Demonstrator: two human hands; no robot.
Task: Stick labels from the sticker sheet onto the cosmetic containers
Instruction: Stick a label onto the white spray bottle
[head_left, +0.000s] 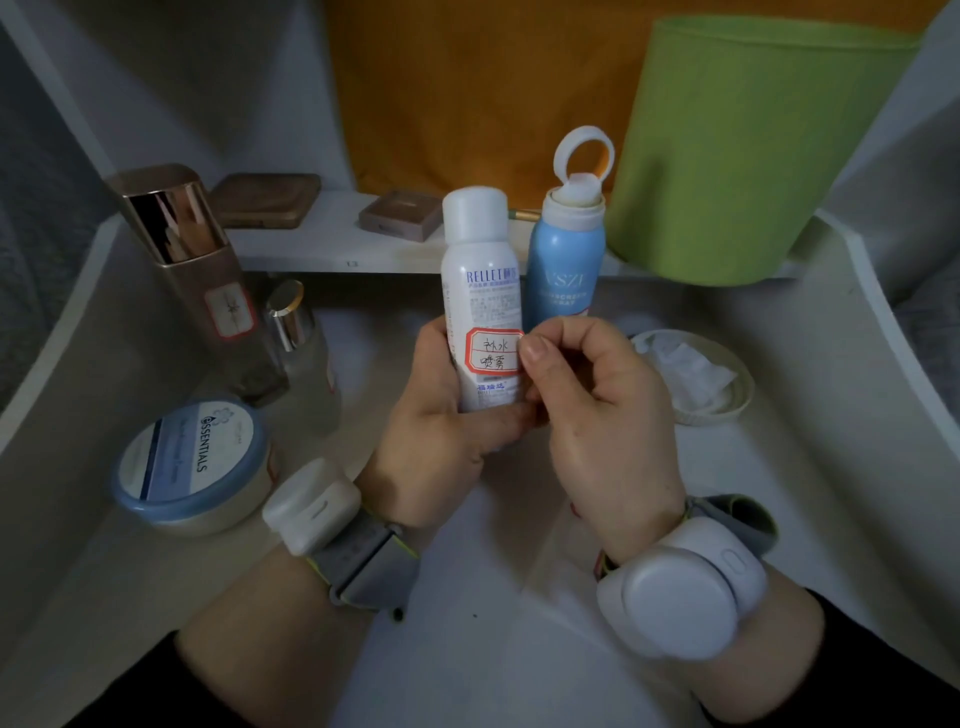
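The white spray can stands upright in the air above the tabletop, its long axis vertical and its cap pointing up and away from the person. The left hand grips its lower half from the left and from underneath, with the fingers curled round the body.

A red-bordered label with handwriting sits on the front of the can, low down, facing the camera and level. The right hand comes in from the right with its fingers bent. Its thumb lies on the label's right edge, and thumb and forefinger seem to pinch there. Whether that edge is fully stuck down cannot be told.

So the label lies directly left of the right thumb, across the curve of the can. By my reading, the coming move is a sideways stroke along the label's short, horizontal run, at right angles to the can's axis. The right hand is the nearer one for that, while the left only steadies.

Just behind the held can stands 1 blue spray can with its flip cap open. No label shows on its visible face, so it is probably a later target. A tall bronze container at the left already carries a red-bordered sticker. A round jar lies near the left wrist. The sticker sheet is not in view.
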